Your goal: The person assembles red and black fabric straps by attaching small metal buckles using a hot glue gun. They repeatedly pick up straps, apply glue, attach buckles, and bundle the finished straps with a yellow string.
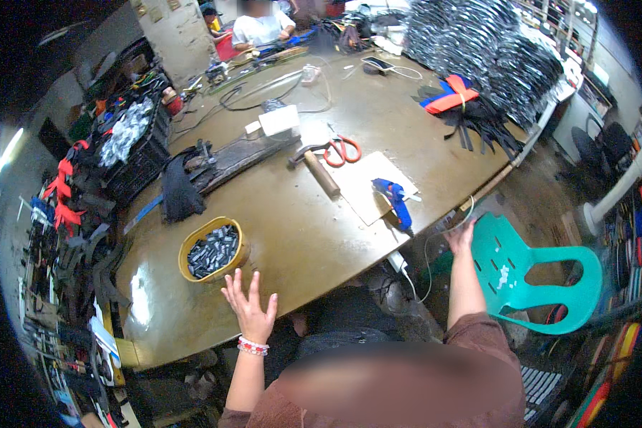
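Observation:
My left hand [250,308], with a red-and-white bead bracelet at the wrist, is held near the table's front edge. Its fingers are spread and nothing is in them. Just beyond the fingertips stands a yellow oval tub [183,258] filled with small black pieces [215,251]. My right hand [462,237] is at the table's right front edge, beside a green plastic chair [503,264]. Its fingers are small in view and partly hidden, so whether it grips the chair or the edge is unclear. A blue glue gun [394,203] lies nearby on pale sheets [360,192].
On the table [285,214] are a hammer [321,173], orange-handled scissors [344,151], a dark board [242,160], black straps [182,189] and a bundle of coloured straps [453,96]. A white cable [428,264] hangs at the front edge. Shiny stacks [471,50] and a person [260,28] are beyond.

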`<state>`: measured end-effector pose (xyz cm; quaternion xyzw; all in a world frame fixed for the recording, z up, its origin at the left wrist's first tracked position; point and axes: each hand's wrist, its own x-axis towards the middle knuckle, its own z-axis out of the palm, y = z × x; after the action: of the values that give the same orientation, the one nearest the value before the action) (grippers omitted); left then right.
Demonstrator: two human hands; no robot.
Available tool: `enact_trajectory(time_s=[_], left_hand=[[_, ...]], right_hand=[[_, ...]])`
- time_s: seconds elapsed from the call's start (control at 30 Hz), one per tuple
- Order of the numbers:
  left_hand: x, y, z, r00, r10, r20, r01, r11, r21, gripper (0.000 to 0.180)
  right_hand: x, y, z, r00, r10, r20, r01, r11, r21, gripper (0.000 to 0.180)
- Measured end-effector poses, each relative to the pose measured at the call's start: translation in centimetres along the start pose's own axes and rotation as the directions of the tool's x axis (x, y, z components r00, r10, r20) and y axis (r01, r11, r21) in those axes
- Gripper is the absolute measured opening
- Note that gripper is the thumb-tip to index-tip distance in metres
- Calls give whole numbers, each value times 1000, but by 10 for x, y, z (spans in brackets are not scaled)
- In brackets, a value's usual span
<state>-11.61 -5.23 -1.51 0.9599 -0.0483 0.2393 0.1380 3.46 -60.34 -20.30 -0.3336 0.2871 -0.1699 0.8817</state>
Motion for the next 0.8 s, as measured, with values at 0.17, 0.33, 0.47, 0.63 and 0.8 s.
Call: enact_trajectory(time_s=[0.17, 0.33, 0.47, 0.63, 0.8], left_hand=[[6, -6, 3, 1000, -10, -21, 9, 999, -39, 63], [3, -7, 1, 998, -51, 28, 53, 998, -46, 55], [3, -8, 4, 998, -29, 61, 31, 999, -35, 50], [3, -10, 6, 995, 36, 89, -37, 999, 9, 46], [4, -8, 5, 995, 46, 84, -46, 999, -3, 40]], right_hand=[[-1, -9, -2, 999, 24, 30, -25, 999, 33, 100], [-54, -30, -71, 996, -82, -15, 82, 997, -9, 84], [-103, -53, -135, 978, -96, -184, 88, 995, -50, 67], [-139, -93, -145, 960, -133, -246, 102, 986, -135, 45], [-108, -168, -88, 384, -900, 204, 156, -154, -976, 29]])
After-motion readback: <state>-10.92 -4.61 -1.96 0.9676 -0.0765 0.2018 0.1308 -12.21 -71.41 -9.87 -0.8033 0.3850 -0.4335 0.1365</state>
